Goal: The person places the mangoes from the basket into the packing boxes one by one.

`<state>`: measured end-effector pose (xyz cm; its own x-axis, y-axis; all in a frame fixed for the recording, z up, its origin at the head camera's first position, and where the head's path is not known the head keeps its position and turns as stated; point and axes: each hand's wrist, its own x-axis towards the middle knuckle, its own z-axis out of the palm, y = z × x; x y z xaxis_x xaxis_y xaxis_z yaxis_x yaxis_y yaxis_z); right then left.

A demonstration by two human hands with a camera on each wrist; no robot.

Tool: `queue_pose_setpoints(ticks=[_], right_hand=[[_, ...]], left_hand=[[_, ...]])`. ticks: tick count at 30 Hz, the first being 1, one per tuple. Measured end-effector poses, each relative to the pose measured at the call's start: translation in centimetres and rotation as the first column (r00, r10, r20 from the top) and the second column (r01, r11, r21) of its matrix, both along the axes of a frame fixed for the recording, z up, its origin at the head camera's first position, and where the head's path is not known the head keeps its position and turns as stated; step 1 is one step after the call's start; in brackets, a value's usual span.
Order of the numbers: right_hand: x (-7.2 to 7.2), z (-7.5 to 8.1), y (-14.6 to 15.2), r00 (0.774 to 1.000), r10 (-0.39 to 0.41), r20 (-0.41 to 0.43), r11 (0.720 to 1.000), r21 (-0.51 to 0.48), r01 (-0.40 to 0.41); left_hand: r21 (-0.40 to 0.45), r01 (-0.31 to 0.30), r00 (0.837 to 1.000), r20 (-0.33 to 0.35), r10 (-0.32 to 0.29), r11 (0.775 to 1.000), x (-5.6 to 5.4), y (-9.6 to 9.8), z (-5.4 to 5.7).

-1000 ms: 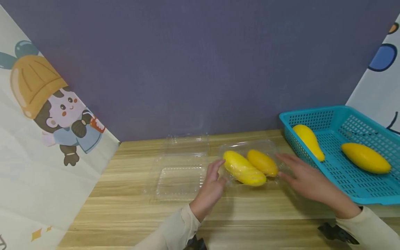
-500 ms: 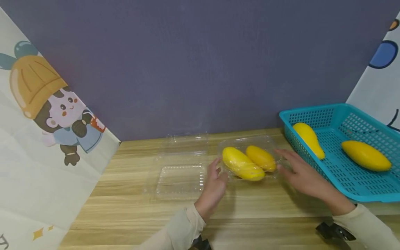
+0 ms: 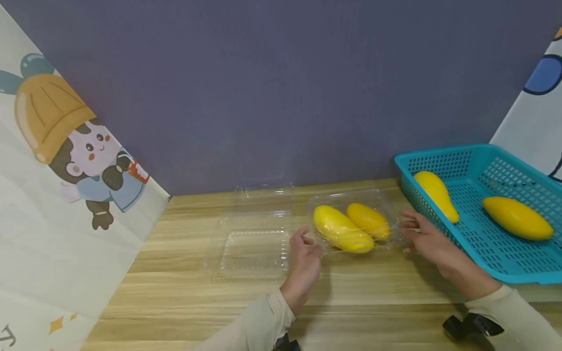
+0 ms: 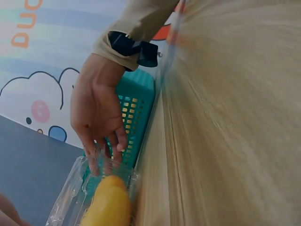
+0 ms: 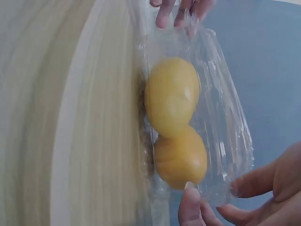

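A clear plastic clamshell box (image 3: 351, 195) stands on the wood-grain table, its lid down over two yellow mangoes. The longer, brighter mango (image 3: 338, 226) lies at the left inside, and the more orange mango (image 3: 368, 222) lies beside it. My left hand (image 3: 304, 265) grips the box's left rim with bent fingers. At the right end is my right hand (image 3: 432, 246), its fingers spread and loosely bent. In the right wrist view the right thumb (image 5: 189, 207) is right at the box's corner, apart from the forefinger.
Another clear clamshell box (image 3: 254, 248) lies open on the table at the left. A teal perforated basket (image 3: 471, 187) on the right holds a pear-shaped yellow fruit (image 3: 434, 195) and a yellow mango (image 3: 518, 218). A dark grey panel (image 3: 281, 97) rises behind the table.
My right hand has drawn slightly right, away from the mangoes, with its fingers more spread. My left hand has shifted a little right along the box's left edge, its fingers more bent.
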<state>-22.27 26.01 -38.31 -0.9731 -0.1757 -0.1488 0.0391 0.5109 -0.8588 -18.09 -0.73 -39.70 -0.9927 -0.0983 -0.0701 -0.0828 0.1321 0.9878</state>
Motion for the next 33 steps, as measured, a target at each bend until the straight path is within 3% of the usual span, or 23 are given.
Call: queue_pose_setpoints(ticks=[3, 7, 11, 16, 26, 33], right_hand=[[-0.1, -0.2, 0.0, 0.999, -0.014, 0.039, 0.999, -0.037, 0.016], [-0.1, -0.4, -0.1, 0.999, -0.022, 0.038, 0.998, -0.061, 0.025], [-0.1, -0.7, -0.3, 1.0, -0.015, 0.023, 0.995, -0.098, 0.017], [-0.3, -1.0, -0.4, 0.999, -0.038, 0.031, 0.991, -0.127, 0.042], [-0.5, -1.4, 0.2, 0.973, -0.079, 0.216, 0.986, -0.126, 0.108], [-0.7, -1.3, 0.0, 0.961, -0.097, 0.26, 0.984, -0.117, 0.131]], left_hand=[[0.036, 0.07, 0.993, 0.09, -0.073, 0.997, 0.1, -0.1, 0.1], [0.156, 0.128, 0.974, 0.169, -0.154, 0.98, -0.2, -0.3, -0.2], [0.221, 0.095, 0.977, 0.168, -0.133, 0.971, -0.9, -0.7, -0.6], [0.224, 0.079, 0.979, 0.165, -0.118, 0.971, -1.4, -1.2, -1.0], [0.289, 0.134, 0.95, 0.234, -0.205, 0.948, -1.6, -1.5, -0.8], [0.336, 0.124, 0.952, 0.224, -0.207, 0.934, -1.9, -1.6, -1.0]])
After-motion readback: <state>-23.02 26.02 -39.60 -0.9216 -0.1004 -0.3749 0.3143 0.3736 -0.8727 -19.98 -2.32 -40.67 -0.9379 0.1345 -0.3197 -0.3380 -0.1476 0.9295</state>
